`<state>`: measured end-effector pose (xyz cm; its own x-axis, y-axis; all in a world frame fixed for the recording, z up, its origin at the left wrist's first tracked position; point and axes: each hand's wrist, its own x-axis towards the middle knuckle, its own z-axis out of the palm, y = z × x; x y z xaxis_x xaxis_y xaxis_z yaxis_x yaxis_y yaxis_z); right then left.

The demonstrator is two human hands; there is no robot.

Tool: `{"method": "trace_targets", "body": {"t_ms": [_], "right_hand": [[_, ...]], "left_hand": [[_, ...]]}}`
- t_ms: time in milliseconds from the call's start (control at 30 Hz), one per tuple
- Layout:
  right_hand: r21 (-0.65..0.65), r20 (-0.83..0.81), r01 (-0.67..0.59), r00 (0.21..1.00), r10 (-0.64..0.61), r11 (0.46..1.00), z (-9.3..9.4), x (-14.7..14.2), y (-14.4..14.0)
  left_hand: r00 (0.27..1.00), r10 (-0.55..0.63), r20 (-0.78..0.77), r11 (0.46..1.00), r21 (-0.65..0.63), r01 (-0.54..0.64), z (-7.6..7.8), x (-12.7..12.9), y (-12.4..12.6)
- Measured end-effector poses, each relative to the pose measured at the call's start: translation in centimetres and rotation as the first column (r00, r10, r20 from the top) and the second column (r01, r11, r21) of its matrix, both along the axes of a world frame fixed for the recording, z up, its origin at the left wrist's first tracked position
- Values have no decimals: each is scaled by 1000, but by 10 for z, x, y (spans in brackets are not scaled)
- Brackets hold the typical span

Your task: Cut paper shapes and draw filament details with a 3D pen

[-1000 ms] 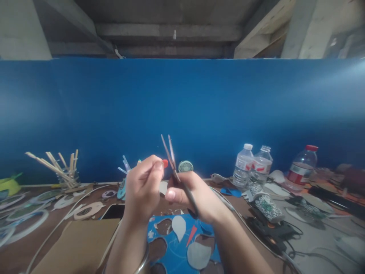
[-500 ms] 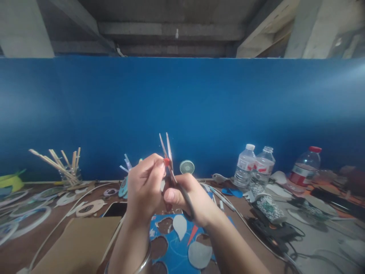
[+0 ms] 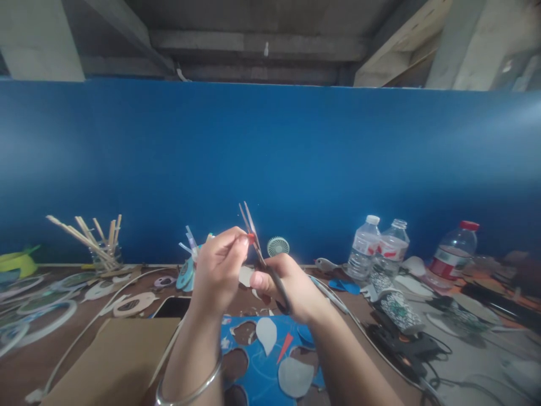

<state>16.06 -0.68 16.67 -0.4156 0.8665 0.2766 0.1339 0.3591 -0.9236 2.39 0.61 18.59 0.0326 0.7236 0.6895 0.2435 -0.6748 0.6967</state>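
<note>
My left hand (image 3: 224,262), a silver bangle at its wrist, pinches a small red piece (image 3: 252,238) between thumb and fingertips. My right hand (image 3: 291,285) is wrapped round the dark handles of a pair of scissors (image 3: 249,220). The blades point up and away from me, slightly parted, with the red piece between them. Below the hands lies a blue sheet (image 3: 253,372) with several rounded holes cut in it. On it rest a white teardrop piece (image 3: 266,335), a whitish rounded piece (image 3: 296,376) and a narrow red triangle (image 3: 285,348).
Wooden sticks stand in a glass jar (image 3: 105,256) at the back left. Brown cardboard (image 3: 118,355) and a phone (image 3: 172,307) lie left of my arms. A small fan (image 3: 278,246) stands behind my hands. Clear bottles (image 3: 363,248) and cables (image 3: 372,344) are on the right.
The scissor blades have drawn closer together around the red piece. Both hands have shifted slightly to the right, and my left hand still pinches the red piece.
</note>
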Motion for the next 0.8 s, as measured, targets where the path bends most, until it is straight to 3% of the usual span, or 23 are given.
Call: {"method": "trace_targets", "body": {"t_ms": [167,400,800], "right_hand": [[1,43,-9,999,9,1000,1,7,2],[28,167,-4,986,-1,1000,4,19,2],[16,293,-11,956,6,1000,13,33,0]], "left_hand": [[999,-15,-33,1000,9,16,-2,-1,2],[995,-102,-18,992,-80,101,-3,-6,3],[995,-64,-73,988,-145,52,-1,-9,-1]]}}
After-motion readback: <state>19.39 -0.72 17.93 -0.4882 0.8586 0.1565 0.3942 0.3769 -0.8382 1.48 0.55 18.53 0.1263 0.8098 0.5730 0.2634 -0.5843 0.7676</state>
